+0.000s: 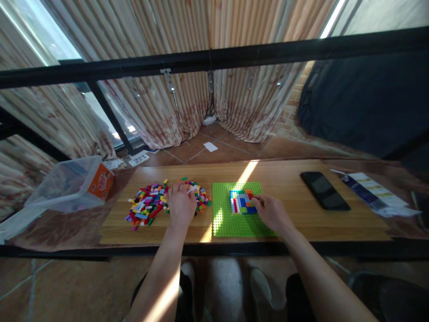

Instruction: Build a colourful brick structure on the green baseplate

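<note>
Left hand [181, 203] palm down over the heap of small coloured bricks [149, 205], fingers curled loosely and reaching into the far side of the heap; one pale piece [191, 189] seemingly pinched at the fingertips, though too small to tell for sure; most of the heap lying just left of those fingers, a smaller scatter [202, 197] just right of them, between hand and green plate.

Right hand [271, 212] resting on the green baseplate [234, 223], fingers bent and drawn together, tips touching the right edge of the patch of bricks [241, 201] already fixed to the plate; impossible to tell whether anything is gripped between them; patch made of blue, red, white, orange and green pieces, sitting on the far half of the plate, directly left of the fingertips.

Wooden table [288, 179] under everything; strip of sunlight across plate and wood between the two hands.

Far left of the left fingers, well apart: clear plastic box [67, 183] tipped on its side, contents dim through the wall and hard to make out; orange carton [102, 182] touching its right end.

Right of the right fingers, well apart: dark phone [324, 191] lying flat; beyond it a printed leaflet [372, 190].
</note>
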`<state>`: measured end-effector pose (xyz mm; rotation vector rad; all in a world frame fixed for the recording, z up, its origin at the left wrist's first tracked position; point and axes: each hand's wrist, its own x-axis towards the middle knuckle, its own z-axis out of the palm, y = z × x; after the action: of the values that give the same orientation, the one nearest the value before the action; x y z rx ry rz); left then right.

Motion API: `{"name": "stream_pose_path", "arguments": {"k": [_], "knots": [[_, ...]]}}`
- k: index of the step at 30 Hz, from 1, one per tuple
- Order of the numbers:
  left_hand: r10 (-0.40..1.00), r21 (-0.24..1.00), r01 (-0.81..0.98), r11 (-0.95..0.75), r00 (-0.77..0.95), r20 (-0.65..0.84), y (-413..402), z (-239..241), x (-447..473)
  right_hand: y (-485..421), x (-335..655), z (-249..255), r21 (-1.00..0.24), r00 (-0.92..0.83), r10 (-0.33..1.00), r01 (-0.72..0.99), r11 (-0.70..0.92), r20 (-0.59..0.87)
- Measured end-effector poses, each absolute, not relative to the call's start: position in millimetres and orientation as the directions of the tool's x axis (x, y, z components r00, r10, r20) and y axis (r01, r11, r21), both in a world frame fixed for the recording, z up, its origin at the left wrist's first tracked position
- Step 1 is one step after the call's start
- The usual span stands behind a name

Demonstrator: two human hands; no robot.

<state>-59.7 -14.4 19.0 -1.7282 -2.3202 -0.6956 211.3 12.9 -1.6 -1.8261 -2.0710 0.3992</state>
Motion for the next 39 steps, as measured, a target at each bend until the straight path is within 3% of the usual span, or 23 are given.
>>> {"name": "stream_pose_path", "arguments": {"k": [3, 8, 12, 15, 21, 25, 39], "knots": [[0.879, 0.314, 0.947, 0.076, -0.212, 0.426, -12, 17, -50, 13, 210, 1, -0.437, -0.069, 0.988, 0.891, 0.123, 0.137], [0.935, 0.452, 0.891, -0.046, -0.120, 0.333, -8, 15, -24, 13, 204, 4, -0.570, 0.001, 0.962, 0.805, 0.161, 0.274], [0.963, 0.579, 0.801, -0.150, -0.014, 0.269, -3, 17, 3, 17, 198, 6, -0.694, -0.032, 0.921, 0.647, 0.316, 0.389], [0.962, 0.647, 0.734, -0.205, 0.032, 0.270, 3, 16, 21, 23, 193, 4, -0.690, -0.137, 0.882, 0.574, 0.441, 0.450], [0.969, 0.732, 0.657, -0.181, -0.010, 0.249, 12, 11, 34, 37, 188, -5, -0.630, -0.273, 0.843, 0.567, 0.531, 0.464], [0.963, 0.718, 0.670, -0.189, -0.014, 0.268, 19, 6, 32, 44, 188, -8, -0.629, -0.269, 0.853, 0.583, 0.514, 0.447], [0.984, 0.838, 0.542, -0.065, -0.106, 0.145, 29, -5, 24, 56, 191, -18, -0.637, -0.290, 0.868, 0.592, 0.494, 0.404]]}}
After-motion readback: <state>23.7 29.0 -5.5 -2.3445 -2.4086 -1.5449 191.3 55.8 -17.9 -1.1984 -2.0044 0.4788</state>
